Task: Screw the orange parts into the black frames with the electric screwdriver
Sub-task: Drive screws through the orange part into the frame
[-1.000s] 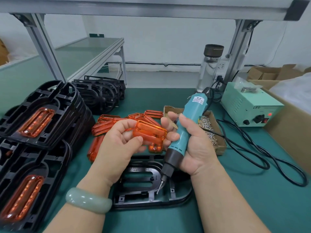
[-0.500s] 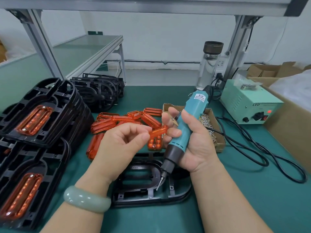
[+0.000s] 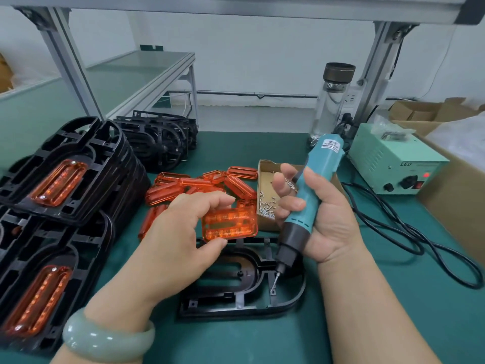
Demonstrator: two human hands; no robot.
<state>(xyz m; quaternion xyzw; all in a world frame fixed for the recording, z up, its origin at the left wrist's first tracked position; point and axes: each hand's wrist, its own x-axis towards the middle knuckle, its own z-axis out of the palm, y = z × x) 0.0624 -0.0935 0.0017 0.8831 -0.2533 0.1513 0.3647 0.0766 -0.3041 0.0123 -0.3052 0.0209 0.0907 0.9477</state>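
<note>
Workbench (image 3: 446, 324) in green matting fills our view, as it did a second ago. At its left edge we see two stacks of finished frames (image 3: 65, 179), each top one with an orange insert seated in it. Behind them stands a row of empty frames (image 3: 157, 143). None of these has shifted. A pale green power supply (image 3: 393, 164) sits at the far right with its red lamp lit. One black frame (image 3: 225, 310) lies flat in front of us beneath both hands, its slot open, where it lay before.

The left hand (image 3: 173, 240), a jade-coloured bangle (image 3: 105, 340) on its wrist, now holds the orange part (image 3: 229, 223) alone, thumb under the near edge and fingers curled over the far edge. A second ago we saw fingertips of both hands on that part, and half a second ago it was edge-on to us. It has since been turned broad face up and brought lower, over the far end of the frame, and we cannot tell whether it touches the frame.

The right hand (image 3: 330, 227) is wrapped round the electric screwdriver (image 3: 326, 153), thumb across the teal barrel, its fingers now off the part. The bit points down at the frame's right side; we cannot tell whether it touches. Behind the hands lie a pile of loose orange parts (image 3: 183, 185) and a cardboard tray (image 3: 262, 166) of small screws (image 3: 266, 206).
</note>
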